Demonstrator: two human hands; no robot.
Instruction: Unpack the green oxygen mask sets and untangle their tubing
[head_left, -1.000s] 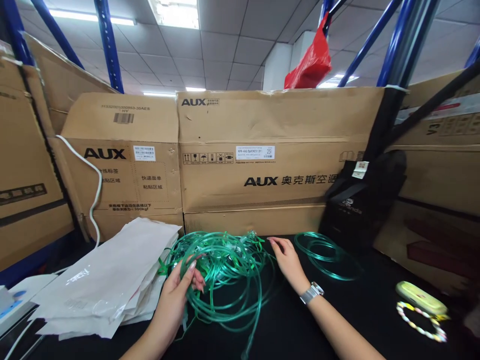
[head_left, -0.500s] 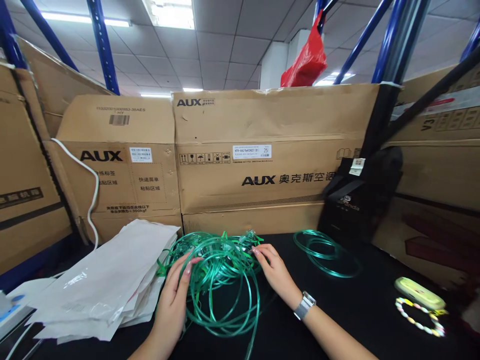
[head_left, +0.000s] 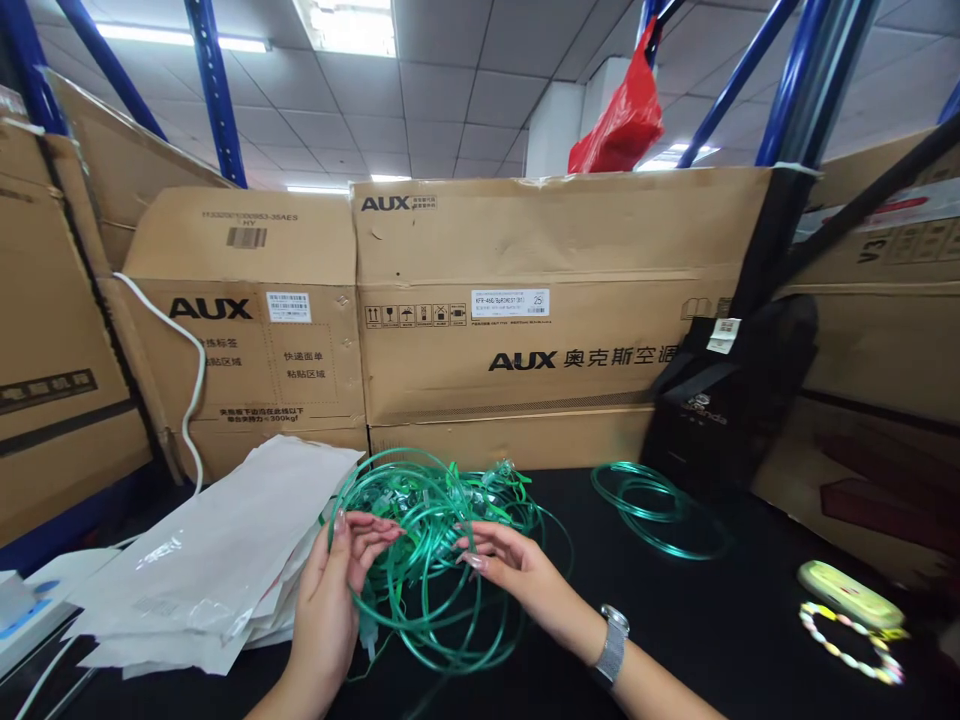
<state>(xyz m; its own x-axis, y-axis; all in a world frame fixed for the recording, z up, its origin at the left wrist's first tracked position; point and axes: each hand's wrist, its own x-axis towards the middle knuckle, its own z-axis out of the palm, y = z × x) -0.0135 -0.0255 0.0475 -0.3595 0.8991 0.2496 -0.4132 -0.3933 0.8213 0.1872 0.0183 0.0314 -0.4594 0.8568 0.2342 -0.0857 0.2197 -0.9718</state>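
Head view, bench w/ black top (head_left: 750,620). L hand (head_left: 330,590): palm toward R, thumb up, fingers half curled, several loops of green tubing tangle (head_left: 431,500) caught betw. thumb and fingertips. R hand (head_left: 517,570): palm down, fingers mostly extended and spread, tips resting on strands at tangle centre; firm grip not discernible. Metal watch (head_left: 613,645) on R wrist. Tangle on bench top directly ahead, betw. both hands, lower loops hanging toward near edge, far side close to cardboard boxes (head_left: 540,310) marked AUX. Second, neater green coil (head_left: 652,505) flat on bench to R of tangle, apart from it, untouched. Stack of white bags (head_left: 210,560) to L, just beside tangle, edge touching or nearly so; cannot tell which. Black bag (head_left: 727,400) upright behind coil, against boxes. Far R: pale yellow-green case (head_left: 851,595), bead bracelet (head_left: 847,645) just in front of it. White cable (head_left: 196,380) down box face at L. Red bag (head_left: 619,115) hanging above boxes.
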